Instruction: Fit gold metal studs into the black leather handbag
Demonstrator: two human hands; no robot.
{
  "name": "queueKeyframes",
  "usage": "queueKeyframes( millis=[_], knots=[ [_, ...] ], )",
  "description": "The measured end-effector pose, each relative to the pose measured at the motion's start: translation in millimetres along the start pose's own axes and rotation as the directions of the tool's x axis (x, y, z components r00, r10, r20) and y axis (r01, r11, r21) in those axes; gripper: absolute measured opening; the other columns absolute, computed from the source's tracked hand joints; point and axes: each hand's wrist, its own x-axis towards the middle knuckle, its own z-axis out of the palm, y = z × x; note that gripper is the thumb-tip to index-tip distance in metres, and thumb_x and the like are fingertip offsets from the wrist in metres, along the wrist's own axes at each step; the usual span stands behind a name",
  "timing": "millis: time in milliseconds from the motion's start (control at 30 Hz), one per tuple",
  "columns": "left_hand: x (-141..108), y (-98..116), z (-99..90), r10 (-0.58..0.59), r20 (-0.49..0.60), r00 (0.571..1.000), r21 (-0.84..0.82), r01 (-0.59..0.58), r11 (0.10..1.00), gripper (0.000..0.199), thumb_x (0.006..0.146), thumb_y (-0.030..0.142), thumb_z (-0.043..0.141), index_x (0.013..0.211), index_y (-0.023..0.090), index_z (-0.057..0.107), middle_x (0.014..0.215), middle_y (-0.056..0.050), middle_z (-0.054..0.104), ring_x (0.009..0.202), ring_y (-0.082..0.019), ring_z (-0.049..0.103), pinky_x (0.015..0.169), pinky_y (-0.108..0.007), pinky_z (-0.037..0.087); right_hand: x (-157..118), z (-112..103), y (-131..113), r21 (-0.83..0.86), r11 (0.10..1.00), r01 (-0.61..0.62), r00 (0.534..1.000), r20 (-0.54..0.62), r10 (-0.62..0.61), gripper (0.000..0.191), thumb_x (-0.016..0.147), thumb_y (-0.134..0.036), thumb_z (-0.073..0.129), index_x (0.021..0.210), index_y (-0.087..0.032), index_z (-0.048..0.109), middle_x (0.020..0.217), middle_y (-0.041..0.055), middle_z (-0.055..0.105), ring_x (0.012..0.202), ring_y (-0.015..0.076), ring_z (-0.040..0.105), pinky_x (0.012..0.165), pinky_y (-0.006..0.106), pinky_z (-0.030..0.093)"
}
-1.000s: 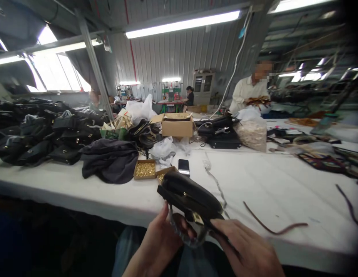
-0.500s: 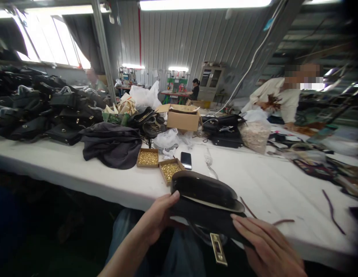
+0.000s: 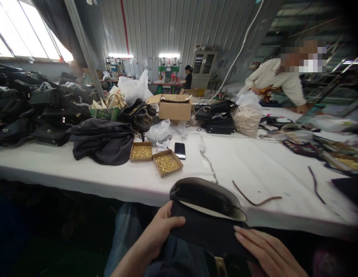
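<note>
Looking down in the head view, we have the black bag (image 3: 204, 231) over our lap at the near edge of the white table (image 3: 239, 161), its top gaping. Our left hand (image 3: 159, 227) pinches the bag's left end, thumb on the near side. Our right hand (image 3: 265, 246) lies along its right end, fingers together and nearly straight; we cannot tell whether it grips. Farther off lies a phone (image 3: 180, 151).
</note>
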Motion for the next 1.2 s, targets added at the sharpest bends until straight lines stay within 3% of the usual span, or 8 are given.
queueKeyframes(
  millis=[100, 200, 367, 533, 667, 933, 1100, 1200],
  knots=[
    [10, -21, -9.3, 0.043, 0.049, 0.998, 0.047, -0.045, 0.998, 0.053, 0.081, 0.031, 0.091, 0.13, 0.016, 0.075, 0.116, -0.011, 0.08, 0.103, -0.03, 0.074, 0.1, -0.04, 0.055, -5, 7, -4, -0.004, 1.0, -0.022, 0.999, -0.029, 0.021, 0.047, 0.101, -0.022, 0.061, 0.145, -0.03, 0.073, 0.144, 0.0004, 0.078, 0.126, 0.0272, 0.074, 0.115, 0.041, 0.052],
    [20, -29, -14.9, 0.1, 0.042, 0.994, 0.185, -0.106, 0.977, 0.046, 0.084, 0.038, 0.091, 0.121, 0.014, 0.076, 0.111, -0.012, 0.08, 0.103, -0.032, 0.073, 0.095, -0.04, 0.056, -5, 10, -11, -0.032, 0.998, -0.045, 0.999, 0.002, 0.045, 0.051, 0.101, -0.02, 0.055, 0.149, -0.029, 0.071, 0.147, 0.0009, 0.076, 0.127, 0.0268, 0.073, 0.118, 0.042, 0.048],
    [18, -13, -16.5, 0.144, 0.053, 0.988, 0.41, -0.153, 0.899, 0.03, 0.084, 0.038, 0.085, 0.096, 0.014, 0.072, 0.092, -0.007, 0.074, 0.085, -0.024, 0.066, 0.075, -0.033, 0.047, -3, 1, -29, -0.003, 0.991, -0.131, 0.991, -0.015, 0.131, 0.051, 0.105, -0.02, 0.055, 0.154, -0.03, 0.067, 0.148, 0.0033, 0.075, 0.129, 0.0283, 0.072, 0.121, 0.047, 0.047],
    [-11, -9, -15.7, 0.113, 0.03, 0.993, 0.374, -0.116, 0.92, 0.03, 0.083, 0.04, 0.084, 0.084, 0.016, 0.067, 0.081, -0.002, 0.066, 0.072, -0.018, 0.055, 0.067, -0.031, 0.038, -11, -21, -51, 0.061, 0.989, -0.136, 0.991, 0.013, 0.135, 0.042, 0.107, -0.024, 0.06, 0.147, -0.03, 0.07, 0.141, 0.0026, 0.077, 0.128, 0.0275, 0.073, 0.116, 0.044, 0.053],
    [-32, -44, -23.9, 0.076, -0.002, 0.997, 0.293, -0.072, 0.954, 0.028, 0.079, 0.039, 0.083, 0.081, 0.016, 0.068, 0.079, -0.002, 0.066, 0.071, -0.018, 0.055, 0.07, -0.033, 0.037, -31, -25, -65, 0.067, 0.991, -0.113, 0.993, 0.048, 0.11, 0.037, 0.107, -0.024, 0.061, 0.141, -0.03, 0.073, 0.134, 0.0018, 0.079, 0.122, 0.0256, 0.076, 0.112, 0.042, 0.057],
    [-34, -123, -70.9, -0.002, -0.112, 0.994, 0.322, 0.039, 0.946, 0.032, 0.078, 0.043, 0.085, 0.083, 0.015, 0.07, 0.075, -0.003, 0.067, 0.07, -0.02, 0.058, 0.067, -0.032, 0.038, -73, 12, -77, 0.062, 0.996, -0.056, 0.99, 0.135, 0.047, 0.041, 0.102, -0.021, 0.061, 0.14, -0.029, 0.075, 0.132, 0.0032, 0.08, 0.115, 0.0248, 0.079, 0.099, 0.038, 0.065],
    [-29, -136, -84.6, 0.031, -0.109, 0.994, 0.41, 0.017, 0.912, 0.031, 0.086, 0.041, 0.083, 0.095, 0.013, 0.074, 0.09, -0.007, 0.075, 0.084, -0.025, 0.065, 0.075, -0.035, 0.045, -80, 25, -91, -0.031, 0.991, -0.127, 0.961, 0.244, 0.131, 0.07, 0.089, -0.004, 0.051, 0.151, -0.031, 0.07, 0.146, 0.004, 0.074, 0.129, 0.0293, 0.072, 0.112, 0.047, 0.059],
    [-25, -130, -82.4, 0.15, -0.106, 0.983, 0.62, -0.053, 0.783, 0.02, 0.094, 0.036, 0.076, 0.096, 0.016, 0.075, 0.099, -0.008, 0.077, 0.096, -0.029, 0.068, 0.087, -0.04, 0.047, -77, 26, -92, 0.005, 0.984, -0.178, 0.921, 0.354, 0.165, 0.08, 0.085, -0.002, 0.053, 0.16, -0.031, 0.063, 0.154, 0.0067, 0.07, 0.137, 0.0304, 0.069, 0.115, 0.048, 0.059]
  ],
)
